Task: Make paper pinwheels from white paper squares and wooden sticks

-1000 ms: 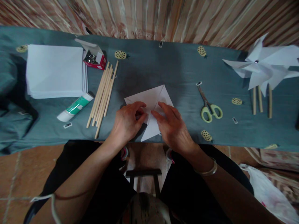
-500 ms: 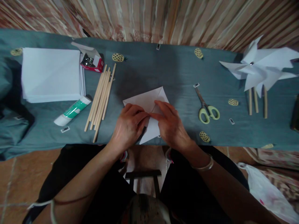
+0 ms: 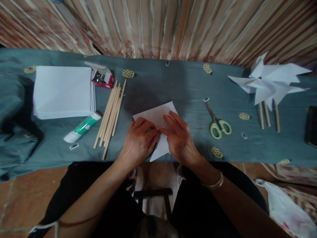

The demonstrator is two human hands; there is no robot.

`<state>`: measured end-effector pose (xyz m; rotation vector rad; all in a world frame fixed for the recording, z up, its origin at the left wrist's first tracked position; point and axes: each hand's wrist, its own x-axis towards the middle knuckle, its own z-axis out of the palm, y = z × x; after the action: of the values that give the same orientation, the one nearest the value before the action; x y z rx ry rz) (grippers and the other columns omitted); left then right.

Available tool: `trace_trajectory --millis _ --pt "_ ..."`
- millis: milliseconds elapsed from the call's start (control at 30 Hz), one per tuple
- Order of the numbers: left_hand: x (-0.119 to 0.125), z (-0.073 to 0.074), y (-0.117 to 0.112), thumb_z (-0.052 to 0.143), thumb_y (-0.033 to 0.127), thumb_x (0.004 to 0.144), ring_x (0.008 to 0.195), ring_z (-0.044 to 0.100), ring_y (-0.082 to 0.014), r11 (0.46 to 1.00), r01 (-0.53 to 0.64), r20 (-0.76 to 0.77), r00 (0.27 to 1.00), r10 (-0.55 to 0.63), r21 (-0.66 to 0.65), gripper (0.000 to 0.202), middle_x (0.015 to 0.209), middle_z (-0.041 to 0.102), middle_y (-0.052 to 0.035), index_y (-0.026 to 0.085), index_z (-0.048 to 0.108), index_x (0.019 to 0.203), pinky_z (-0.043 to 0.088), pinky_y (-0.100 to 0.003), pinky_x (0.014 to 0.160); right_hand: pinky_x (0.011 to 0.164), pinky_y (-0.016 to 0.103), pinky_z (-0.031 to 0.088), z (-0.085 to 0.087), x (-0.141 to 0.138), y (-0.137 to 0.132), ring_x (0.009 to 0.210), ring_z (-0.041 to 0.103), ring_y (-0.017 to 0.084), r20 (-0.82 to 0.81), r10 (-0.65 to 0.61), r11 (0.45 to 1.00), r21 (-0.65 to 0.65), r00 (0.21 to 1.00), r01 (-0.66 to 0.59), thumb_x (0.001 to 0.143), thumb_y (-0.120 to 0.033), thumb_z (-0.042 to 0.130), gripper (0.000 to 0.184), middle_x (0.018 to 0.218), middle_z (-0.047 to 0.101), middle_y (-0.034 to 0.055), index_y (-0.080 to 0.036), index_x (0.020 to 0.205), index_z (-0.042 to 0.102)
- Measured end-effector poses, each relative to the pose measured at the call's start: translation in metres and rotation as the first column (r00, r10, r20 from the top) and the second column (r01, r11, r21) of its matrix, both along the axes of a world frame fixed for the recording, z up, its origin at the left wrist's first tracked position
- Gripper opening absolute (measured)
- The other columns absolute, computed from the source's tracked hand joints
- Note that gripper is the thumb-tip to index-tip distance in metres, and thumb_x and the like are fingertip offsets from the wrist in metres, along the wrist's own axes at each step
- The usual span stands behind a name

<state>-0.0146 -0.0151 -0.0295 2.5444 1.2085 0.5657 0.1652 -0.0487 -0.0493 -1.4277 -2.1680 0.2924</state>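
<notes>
A white sheet of paper point(image 3: 155, 113), with creases showing, lies slanted on the cloth in front of me. My left hand point(image 3: 140, 140) is closed at the paper's middle, thumb and fingertips pinched together on it. My right hand point(image 3: 180, 140) lies over the right side of the paper. Its thumb reaches in against the left fingertips, and its forefinger rests along the sheet. Both hands hide much of the paper, and whatever lies right between the fingertips is too small to make out.
On the left are a paper stack point(image 3: 63, 92), an open red box point(image 3: 104, 77) of small metal pieces, a white-and-green tube point(image 3: 83, 127) and several wooden sticks point(image 3: 111, 114). To the right lie scissors point(image 3: 216, 124) and paper pinwheels point(image 3: 266, 79) on sticks. A dark object point(image 3: 311, 125) sits far right.
The whole view has tilted, so the table things appear slightly lower. My hands keep the same place on the paper, with only slight finger movement.
</notes>
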Motion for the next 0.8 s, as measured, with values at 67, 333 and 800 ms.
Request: trace_trajectory --millis 67,333,800 --pt "0.000 0.001 0.000 0.054 0.026 0.095 0.090 0.055 -0.0257 1.000 0.005 0.000 1.000 -0.005 0.014 0.023 0.089 0.071 -0.0064 0.018 0.072 0.085 0.041 -0.040 0.073 0.111 0.055 0.041 0.005 0.006 0.001 0.146 0.033 0.028 -0.032 0.017 0.999 -0.035 0.999 -0.018 0.095 -0.012 0.039 0.035 0.145 0.051 0.0098 -0.022 0.109 0.070" --pt "-0.001 0.002 -0.003 0.055 0.025 0.094 0.092 0.055 -0.0263 1.000 0.012 -0.025 1.000 -0.011 0.029 0.019 0.092 0.071 -0.0073 0.017 0.072 0.089 0.042 -0.041 0.076 0.112 0.054 0.041 0.022 0.046 -0.003 0.135 0.049 0.027 -0.107 -0.118 0.991 -0.081 0.987 0.110 0.097 -0.021 0.045 0.039 0.141 0.056 0.0150 -0.019 0.135 0.055" --pt "-0.010 -0.002 -0.006 0.061 0.027 0.090 0.097 0.058 -0.0265 0.999 -0.030 0.053 0.998 0.032 -0.032 0.015 0.098 0.071 -0.0070 0.018 0.072 0.095 0.047 -0.042 0.082 0.107 0.048 0.049 0.029 0.040 -0.030 0.124 0.060 0.025 -0.145 -0.074 0.981 -0.187 0.987 0.046 0.097 -0.019 0.043 0.032 0.130 0.064 0.0139 -0.017 0.123 0.062"
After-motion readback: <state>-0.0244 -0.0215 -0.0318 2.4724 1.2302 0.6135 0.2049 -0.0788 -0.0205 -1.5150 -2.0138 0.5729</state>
